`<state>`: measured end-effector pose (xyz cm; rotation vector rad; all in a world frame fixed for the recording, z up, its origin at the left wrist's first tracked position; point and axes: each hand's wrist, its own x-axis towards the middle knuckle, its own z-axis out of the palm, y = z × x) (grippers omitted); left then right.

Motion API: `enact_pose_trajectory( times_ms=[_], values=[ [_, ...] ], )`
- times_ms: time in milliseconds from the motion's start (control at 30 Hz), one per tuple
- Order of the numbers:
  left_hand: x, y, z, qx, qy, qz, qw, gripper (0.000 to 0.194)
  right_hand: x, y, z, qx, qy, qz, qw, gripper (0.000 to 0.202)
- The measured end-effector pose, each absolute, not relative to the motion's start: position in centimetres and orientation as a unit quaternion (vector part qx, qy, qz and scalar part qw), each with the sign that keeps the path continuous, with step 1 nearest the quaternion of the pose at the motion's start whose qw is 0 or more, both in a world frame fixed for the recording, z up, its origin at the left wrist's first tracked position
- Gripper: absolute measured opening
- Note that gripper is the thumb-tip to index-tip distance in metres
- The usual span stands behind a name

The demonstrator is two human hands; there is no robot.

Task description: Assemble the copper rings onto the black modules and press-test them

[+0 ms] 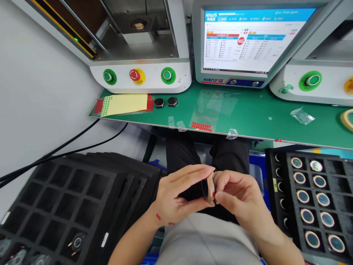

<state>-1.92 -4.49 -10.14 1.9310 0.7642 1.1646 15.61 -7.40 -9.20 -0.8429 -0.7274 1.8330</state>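
My left hand (176, 191) grips a round rose-gold watch case (211, 187) between thumb and fingers, held on edge over my lap with its dark face to the left. On the other side, my right hand (242, 195) has its thumb and bent forefinger together against the case's edge. A tiny red sticker (214, 195) shows at the tip of my right thumb, by the case; whether it is stuck down I cannot tell. Two red strips (158, 216) lie on my left wrist.
Foam trays flank me: one stack (91, 198) at left, another tray (292, 235) with several gold watch cases at right. On the green bench (248, 110) are two dark watches (165, 102), red sticker sheets (202, 127) and plastic scraps. Behind stand a monitor (248, 44) showing "NG" and button-fronted machines (149, 79).
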Motion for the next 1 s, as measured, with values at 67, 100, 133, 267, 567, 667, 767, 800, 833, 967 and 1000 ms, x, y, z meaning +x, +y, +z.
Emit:
enact_pose_trajectory(
  times_ms=[67, 100, 133, 267, 567, 667, 767, 800, 833, 967, 1000],
  values=[
    [-1.9, -4.4, -10.1, 0.752, 0.300, 0.453, 0.374, 0.059, 15.6, -7.3, -9.2, -0.343, -0.298, 0.752, 0.477, 0.013],
    [-1.9, -4.4, -10.1, 0.752, 0.302, 0.451, 0.374, 0.059, 15.7, -7.3, -9.3, -0.343, -0.297, 0.752, 0.477, 0.013],
    [-1.9, -4.4, -10.1, 0.753, 0.303, 0.450, 0.373, 0.059, 15.7, -7.3, -9.3, -0.344, -0.295, 0.752, 0.478, 0.013],
    [-2.1, -4.3, -10.1, 0.755, 0.297, 0.452, 0.369, 0.061, 15.4, -7.1, -9.5, -0.326, -0.258, 0.769, 0.485, 0.014],
    [-1.9, -3.7, -11.3, 0.562, 0.294, 0.512, 0.580, 0.058, 15.1, -6.4, -9.6, -0.257, -0.172, 0.816, 0.488, 0.028],
    [-1.9, -3.2, -11.3, 0.433, 0.306, 0.519, 0.671, 0.042, 16.2, -6.3, -9.6, -0.282, -0.194, 0.782, 0.522, 0.021],
    [-1.8, -3.2, -11.2, 0.343, 0.325, 0.498, 0.727, 0.032, 16.9, -6.1, -9.8, -0.327, -0.188, 0.744, 0.551, 0.019],
    [-1.7, -3.3, -11.2, 0.322, 0.324, 0.494, 0.739, 0.030, 16.9, -6.1, -9.9, -0.335, -0.183, 0.744, 0.549, 0.020],
    [-1.6, -3.4, -11.2, 0.307, 0.319, 0.494, 0.748, 0.028, 16.9, -6.1, -10.0, -0.338, -0.180, 0.746, 0.544, 0.020],
    [-1.1, -3.9, -11.3, 0.280, 0.294, 0.499, 0.766, 0.026, 16.6, -6.2, -10.5, -0.346, -0.184, 0.753, 0.529, 0.020],
    [-0.9, -4.0, -11.3, 0.277, 0.297, 0.498, 0.766, 0.029, 16.6, -6.3, -10.6, -0.349, -0.186, 0.752, 0.528, 0.020]
  ],
)
